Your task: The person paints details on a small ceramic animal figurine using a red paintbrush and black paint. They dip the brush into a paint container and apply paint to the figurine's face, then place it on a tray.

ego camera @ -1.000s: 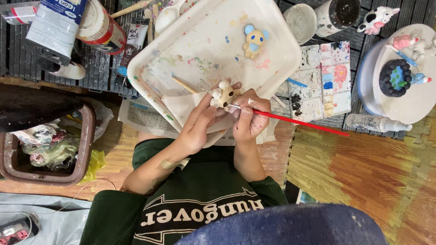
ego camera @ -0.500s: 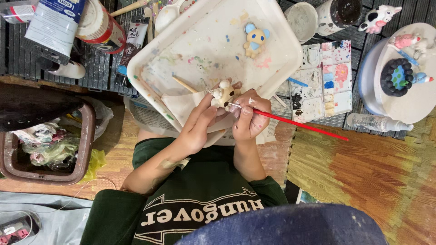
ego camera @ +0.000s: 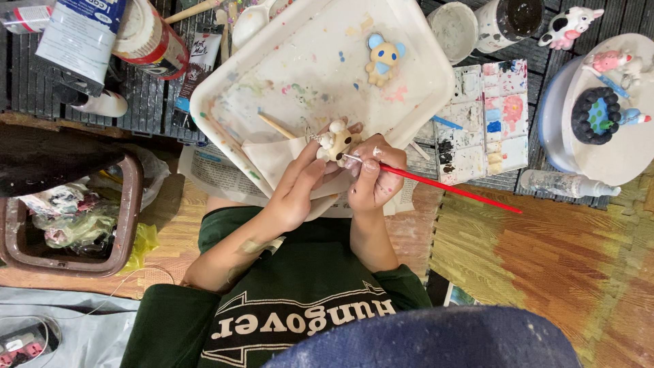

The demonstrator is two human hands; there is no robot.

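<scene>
1. The left hand (ego camera: 296, 187) is closed around a small cream and tan ceramic animal figurine (ego camera: 337, 141), holding it up over the near rim of the paint-spattered white plastic tray (ego camera: 225, 88). The figurine sits at the fingertips, right between the two hands.

2. The right hand (ego camera: 373, 178) pinches a thin red-handled paintbrush (ego camera: 436, 185) near its metal ferrule. The tip meets the figurine's side, and the handle angles away to the right of the hand.

3. For neat work, the two hands should probably stay touching, as they are, so the brush tip is steadied against the piece.

4. Turning the figurine with the left fingertips, rather than swinging the brush, would likely give cleaner edges on so small a surface.

5. Short, light strokes seem wise; too much paint could run into neighbouring colours.

6. The mixing palette with coloured wells (ego camera: 485, 116) lies just beyond the right hand, handy for reloading. A finished blue and yellow figurine (ego camera: 383, 57) rests further up the tray.
</scene>
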